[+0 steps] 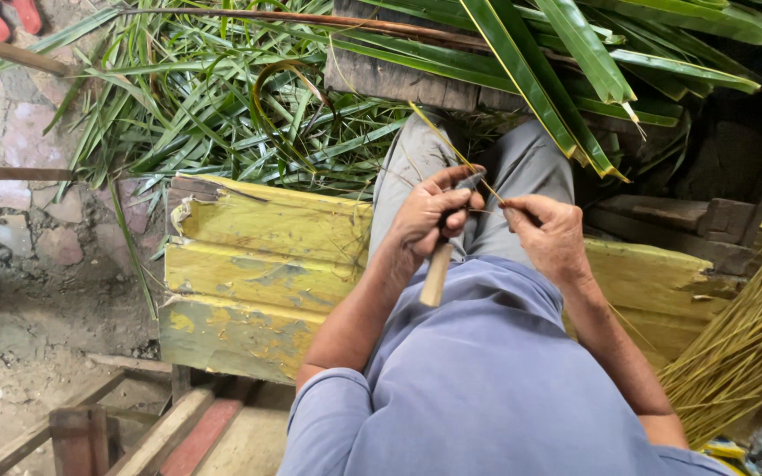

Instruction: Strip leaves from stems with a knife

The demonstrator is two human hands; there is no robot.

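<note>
I sit on a worn yellow plank bench (257, 273). My left hand (429, 219) clenches a wooden-handled knife (437, 273); my right hand (550, 234) pinches a thin leaf rib (447, 141) running toward eleven o'clock. Green palm leaves (222, 106) cover the stone floor (19, 220).

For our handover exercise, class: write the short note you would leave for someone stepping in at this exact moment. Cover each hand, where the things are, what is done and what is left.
Left hand: closed round a knife with a pale wooden handle, held over the lap.
Right hand: pinching a thin leaf rib that runs up and to the left past the knife.
Fresh green palm leaves lie heaped in front of the yellow wooden bench; more hang over at upper right.
Done: a bundle of stripped yellowish ribs lies at the right.
Left: the rib in hand, and the green pile, which looks large.
</note>
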